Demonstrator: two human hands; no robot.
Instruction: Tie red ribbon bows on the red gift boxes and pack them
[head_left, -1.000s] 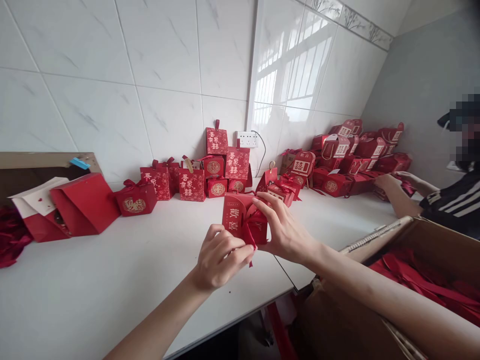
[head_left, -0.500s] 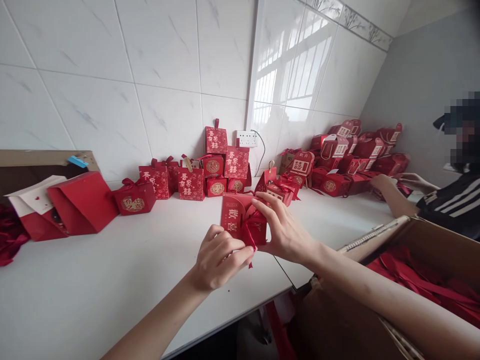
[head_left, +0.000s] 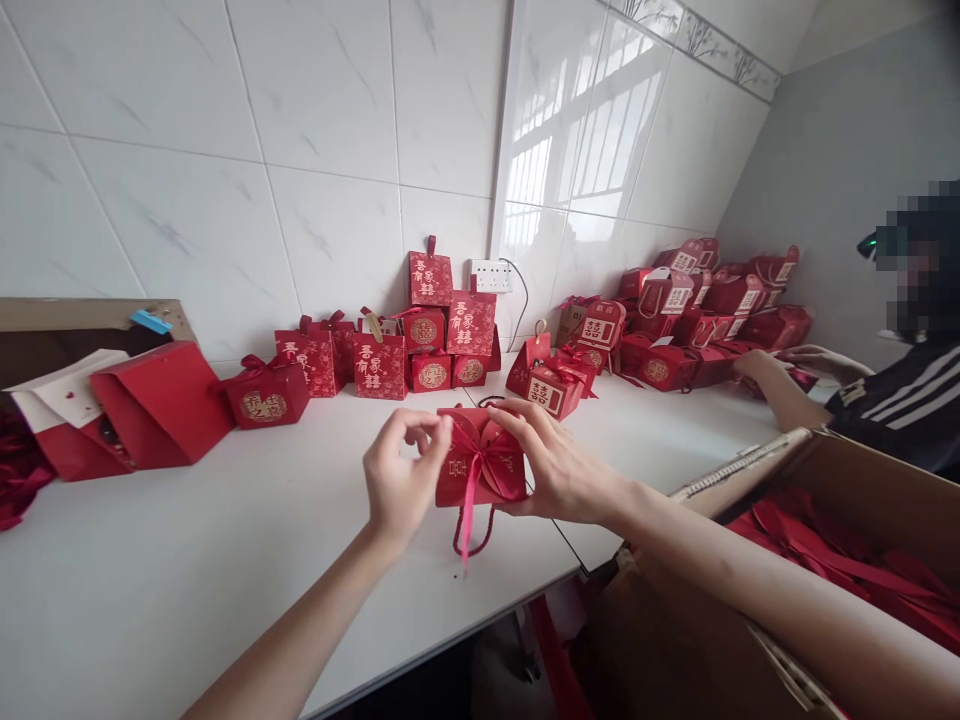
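I hold a small red gift box (head_left: 480, 470) with gold characters just above the white table (head_left: 225, 560), near its front edge. My left hand (head_left: 397, 480) pinches the box's left top corner, fingers closed on it. My right hand (head_left: 551, 470) grips the right side of the box. A red ribbon (head_left: 469, 510) crosses the box's top, and its ends hang down in a loop below it.
Several finished red boxes (head_left: 420, 340) are stacked at the tiled wall, more are piled at the back right (head_left: 697, 310). Flat red cartons (head_left: 150, 400) lie left. An open cardboard carton of red ribbons (head_left: 847, 560) stands right. Another person's hands (head_left: 780, 365) work there.
The box has tipped towards me and dropped lower. My left hand rose from the ribbon at the box's lower front to its top left corner. The ribbon ends now hang free.
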